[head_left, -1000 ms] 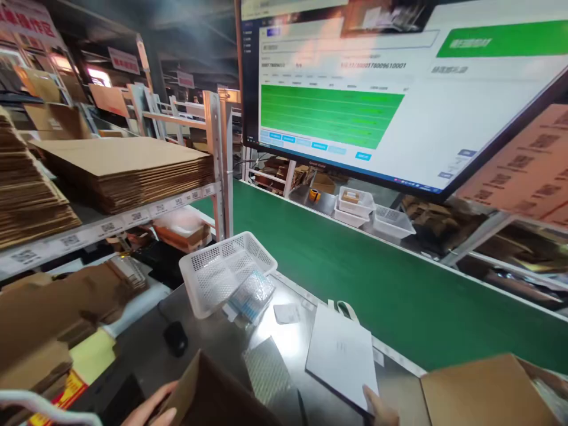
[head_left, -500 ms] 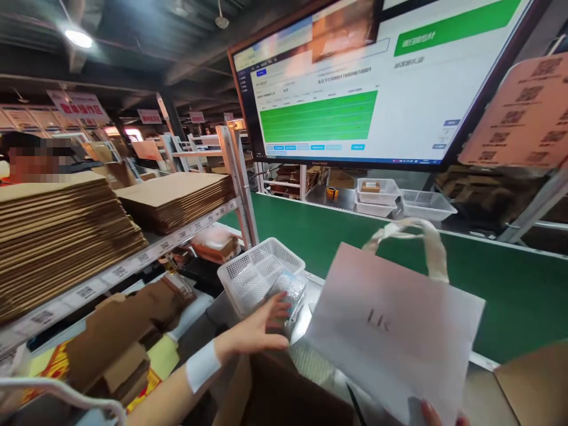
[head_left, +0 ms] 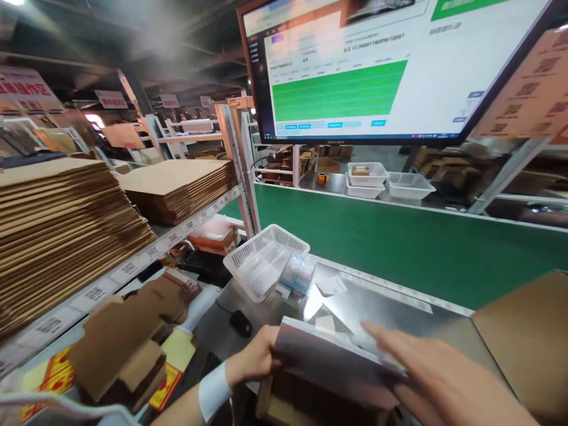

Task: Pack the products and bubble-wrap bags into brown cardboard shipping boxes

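Low in front of me a pale paper bag [head_left: 331, 364] is tilted nearly flat, its edge toward the belt. My left hand [head_left: 261, 354], with a white band at the wrist, is closed on the bag's left edge. At the opposite end my right hand [head_left: 430, 370] holds the bag's right side, fingers on both faces and somewhat blurred. Beneath the bag is an open cardboard box [head_left: 302, 399], partly covered by it. A bubble-wrapped packet [head_left: 297, 272] rests against the right side of a white plastic basket [head_left: 248, 260].
Behind the metal bench [head_left: 368, 307] runs a green conveyor belt [head_left: 355, 222]. A monitor [head_left: 337, 89] hangs above. Stacked flat cardboard [head_left: 66, 231] fills the left shelf. A black mouse [head_left: 241, 323] lies below the basket, and a cardboard flap [head_left: 528, 337] rises at the right.
The bag has gone from upright with its handles showing to tilted and lower. My left hand has left the bubble-wrapped packet and taken the bag's left edge. The view has shifted slightly.
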A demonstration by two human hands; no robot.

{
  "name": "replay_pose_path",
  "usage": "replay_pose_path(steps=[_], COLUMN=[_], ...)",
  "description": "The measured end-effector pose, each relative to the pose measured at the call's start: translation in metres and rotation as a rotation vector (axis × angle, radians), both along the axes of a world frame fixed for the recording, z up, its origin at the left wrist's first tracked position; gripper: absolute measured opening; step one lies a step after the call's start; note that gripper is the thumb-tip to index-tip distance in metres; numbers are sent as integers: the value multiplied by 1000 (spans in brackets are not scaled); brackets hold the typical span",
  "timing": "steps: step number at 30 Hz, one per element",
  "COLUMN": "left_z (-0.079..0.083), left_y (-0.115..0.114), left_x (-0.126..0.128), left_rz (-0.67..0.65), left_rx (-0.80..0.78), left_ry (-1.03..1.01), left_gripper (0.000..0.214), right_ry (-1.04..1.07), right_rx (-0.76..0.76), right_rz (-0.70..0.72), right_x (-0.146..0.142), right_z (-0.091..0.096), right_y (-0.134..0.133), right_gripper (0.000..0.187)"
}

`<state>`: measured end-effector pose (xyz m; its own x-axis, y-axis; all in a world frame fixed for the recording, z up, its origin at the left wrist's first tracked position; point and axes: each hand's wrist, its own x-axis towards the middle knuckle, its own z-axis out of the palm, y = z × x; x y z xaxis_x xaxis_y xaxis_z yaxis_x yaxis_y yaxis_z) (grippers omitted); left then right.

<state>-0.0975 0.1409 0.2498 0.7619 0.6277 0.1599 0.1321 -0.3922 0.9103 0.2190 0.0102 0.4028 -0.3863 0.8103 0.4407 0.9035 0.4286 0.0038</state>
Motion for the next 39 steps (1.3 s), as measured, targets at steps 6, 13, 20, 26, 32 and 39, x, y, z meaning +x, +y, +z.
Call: replay_pose_path(steps=[6, 13, 20, 26, 32, 39], left_z=[-30, 6, -5, -13, -16, -14], left_y=[2, -6, -9, -11, -14, -12], left_x=[-27, 3, 55, 60, 64, 69], left_rz=[133, -34, -14, 33, 50, 130], left_rx=[-37, 420, 617, 583, 555, 490], left_ry=[90, 370, 816, 827, 865, 869], left_gripper=[123, 73, 56, 38, 47, 42], right_ry=[-180, -213, 146, 254, -50, -18], right_rx=[-293, -457, -436, -622, -1036, -903], right_rz=[-103, -170, -213, -492, -354, -304], right_x=[-47, -48, -22, 30, -22, 7], right_z=[-64, -180, -159, -132, -241, -267], right_y=[8, 24, 36, 122, 160, 158], right_gripper=[35, 44, 20, 53, 125, 114])
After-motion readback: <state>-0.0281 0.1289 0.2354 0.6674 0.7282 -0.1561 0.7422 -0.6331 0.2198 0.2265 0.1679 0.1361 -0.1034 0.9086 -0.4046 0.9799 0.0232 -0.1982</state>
